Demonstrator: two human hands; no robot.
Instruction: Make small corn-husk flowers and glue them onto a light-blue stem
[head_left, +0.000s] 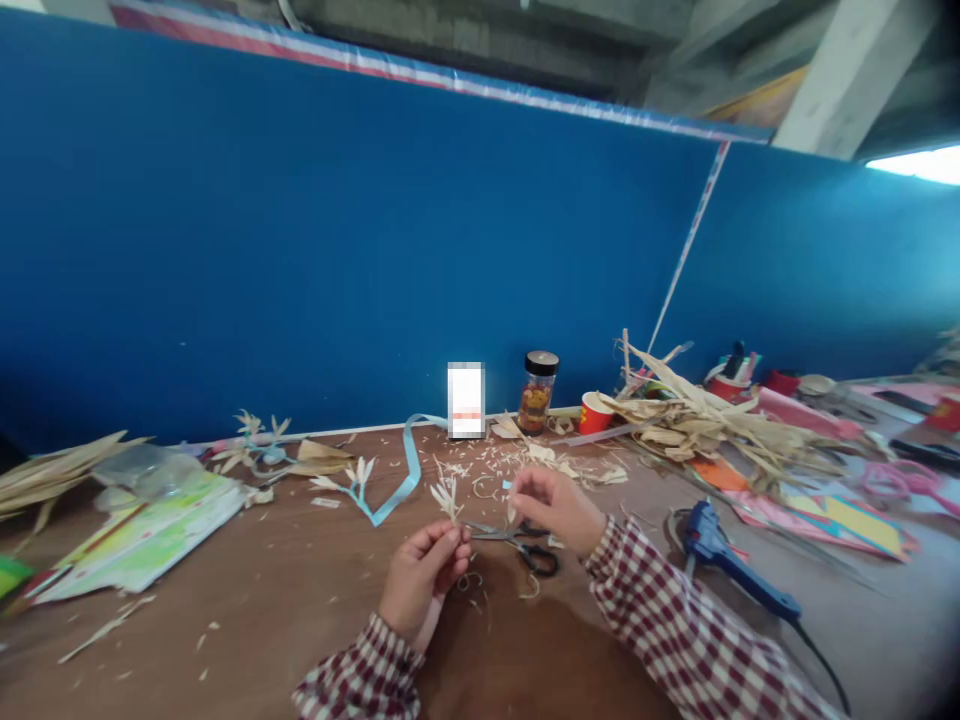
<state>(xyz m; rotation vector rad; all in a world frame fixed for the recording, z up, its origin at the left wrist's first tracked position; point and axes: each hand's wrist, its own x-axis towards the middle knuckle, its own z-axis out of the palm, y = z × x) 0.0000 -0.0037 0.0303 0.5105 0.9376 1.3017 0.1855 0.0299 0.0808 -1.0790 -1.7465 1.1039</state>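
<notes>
My left hand [426,580] is closed in a pinch on the base of a small corn husk flower [445,498], whose pale petals point up. To its right, my right hand [559,510] hangs above the table with thumb and fingers pinched together. A small pale strip of corn husk [512,512] shows below those fingertips. Scissors [541,562] with black handles lie beneath and between the hands, blades toward the left. Left of the flower, a finished-looking husk flower spray [360,483] on pale blue stems rests beside a light blue ribbon [411,470].
Husk scraps [559,460] litter the brown table. Behind stand a black-lidded jar [538,395] and a red paper cup [595,413]. A heap of dry husks [697,420] and a blue glue gun [731,565] lie right; a green-and-white booklet [154,535] lies left. A blue partition [337,230] rises behind.
</notes>
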